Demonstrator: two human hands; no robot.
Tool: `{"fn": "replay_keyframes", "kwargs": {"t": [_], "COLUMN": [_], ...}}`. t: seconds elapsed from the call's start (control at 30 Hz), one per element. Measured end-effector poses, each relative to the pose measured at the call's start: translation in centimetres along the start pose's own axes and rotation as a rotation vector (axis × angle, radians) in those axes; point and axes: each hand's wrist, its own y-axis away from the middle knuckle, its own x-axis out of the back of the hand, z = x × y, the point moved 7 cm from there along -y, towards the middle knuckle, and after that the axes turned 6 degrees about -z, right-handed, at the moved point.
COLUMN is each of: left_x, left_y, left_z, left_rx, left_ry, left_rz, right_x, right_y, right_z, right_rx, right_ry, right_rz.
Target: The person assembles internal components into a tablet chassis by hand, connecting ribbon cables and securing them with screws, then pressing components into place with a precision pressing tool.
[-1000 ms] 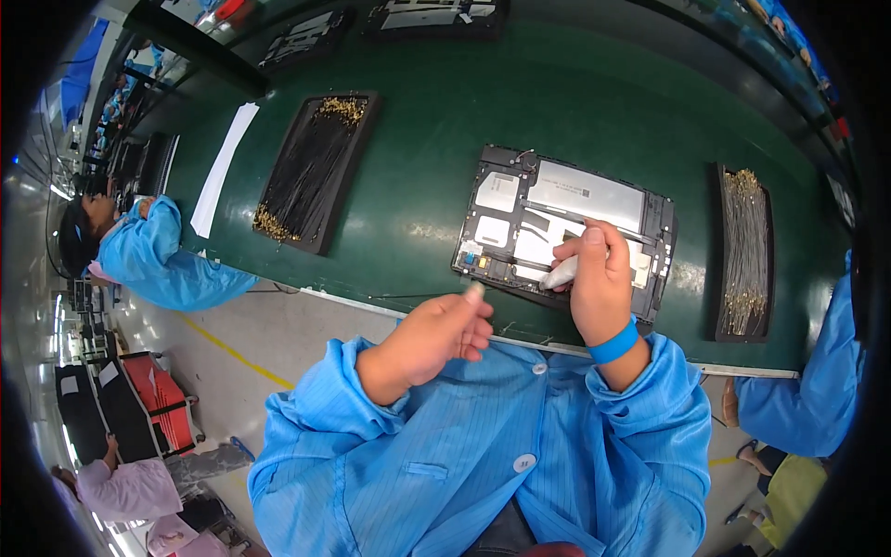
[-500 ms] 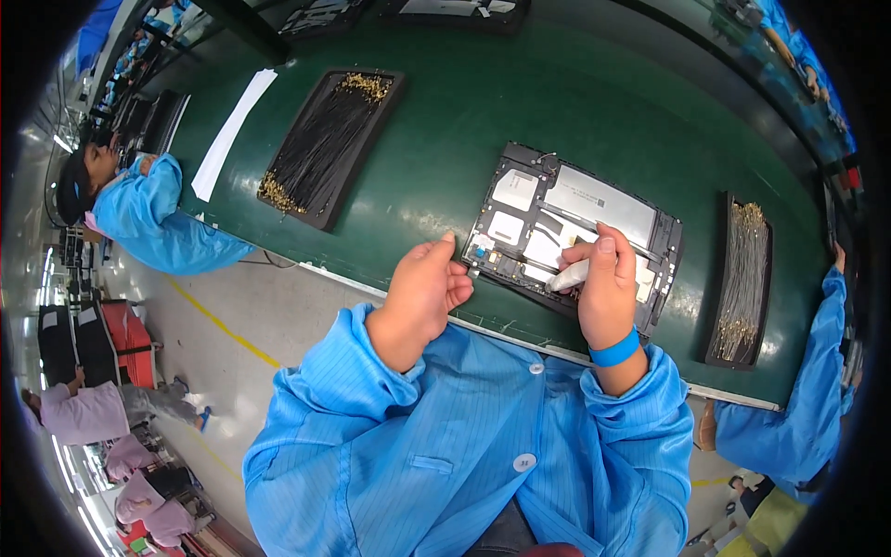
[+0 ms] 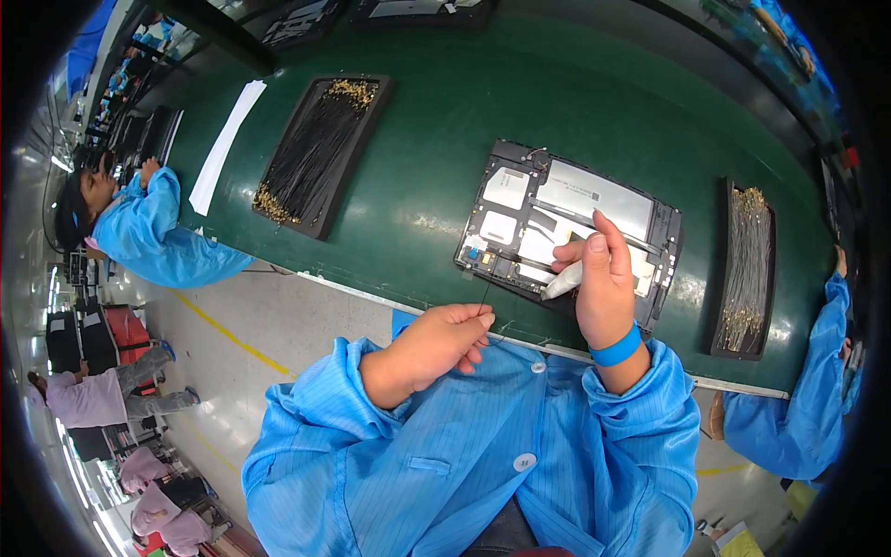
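Note:
My left hand point(image 3: 434, 345) is closed in a pinch on a thin black cable point(image 3: 486, 295) near the table's front edge. The cable runs up toward the near left edge of an opened tablet-like device point(image 3: 498, 226), whose silver battery point(image 3: 597, 199) and circuit parts lie bare. Over the device's near right side is my right hand point(image 3: 605, 292), with a blue wristband. Its fingers are bent around a white tapered object point(image 3: 564, 280) pointing down at the near edge; whether that is a tool or a finger cover I cannot tell.
A black tray of black cables with gold ends point(image 3: 317, 153) lies to the left, beside a white paper strip point(image 3: 225, 148). At the right is another tray of grey cables point(image 3: 745, 265). More devices point(image 3: 422, 11) sit at the far edge. Co-workers point(image 3: 162, 227) are at both sides.
My left hand has moved right and toward me, off the device's corner, and the cable now shows stretched from its fingertips. The right hand stays nearly in place.

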Motion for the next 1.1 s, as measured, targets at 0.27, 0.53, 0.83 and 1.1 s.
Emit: {"fn": "replay_keyframes", "kwargs": {"t": [0.27, 0.53, 0.83, 1.1], "left_x": [-0.9, -0.6, -1.2, -0.8], "left_y": [0.3, -0.1, -1.5, -1.8], "left_z": [-0.6, -0.6, 1.9, 2.0], "left_rx": [0.014, 0.018, -0.181, -0.445], "left_ry": [-0.07, 0.02, -0.103, -0.242], "left_rz": [-0.035, -0.02, 0.073, 0.197], "right_x": [-0.1, 0.0, -3.2, -4.3], "right_y": [-0.1, -0.4, -3.0, -3.4], "right_z": [0.3, 0.3, 0.0, 0.9], "right_rx": [-0.035, -0.084, -0.298, -0.669], "right_ry": [0.016, 0.014, 0.8, 0.807], "right_rz": [-0.049, -0.063, -0.486, -0.511]}}
